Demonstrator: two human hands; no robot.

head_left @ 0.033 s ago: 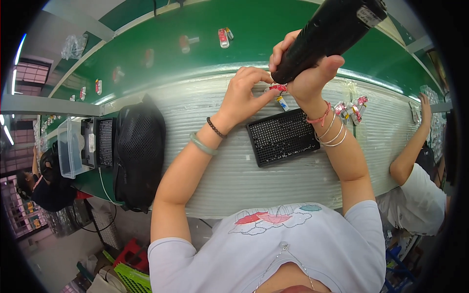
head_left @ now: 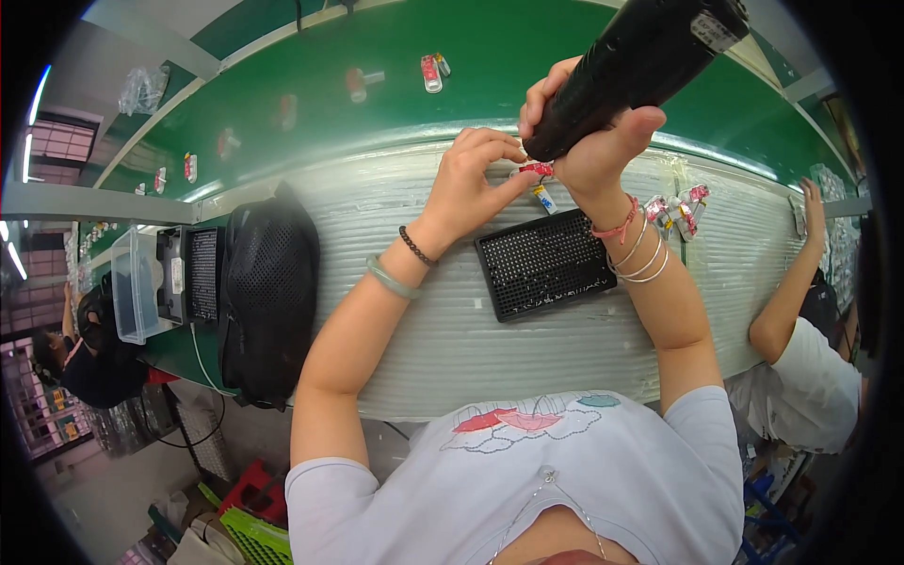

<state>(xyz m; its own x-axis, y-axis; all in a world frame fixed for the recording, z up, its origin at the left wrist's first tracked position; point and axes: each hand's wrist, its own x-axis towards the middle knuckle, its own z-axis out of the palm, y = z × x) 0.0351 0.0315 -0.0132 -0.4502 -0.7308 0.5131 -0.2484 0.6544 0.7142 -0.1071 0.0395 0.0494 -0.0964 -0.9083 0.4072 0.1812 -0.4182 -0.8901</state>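
My right hand is wrapped around a thick black cylindrical tool, shaped like an electric screwdriver. It tilts down toward the left, and its working tip is hidden. Under its lower end, my left hand pinches a small red-and-white part between thumb and fingers, just above the ribbed pale mat. A small silver battery pack with blue and yellow marks hangs beside that part. Just nearer to me lies a black gridded tray, with small bright screw-like pieces along its near side.
Several similar red-and-white parts lie right of my right wrist. Another part rests on the green surface beyond. At left stand a black mesh bag and a clear bin. A co-worker's arm reaches in at right.
My hands, the tool and the part hold almost the same place. The co-worker's arm at the right has shifted slightly to the left.
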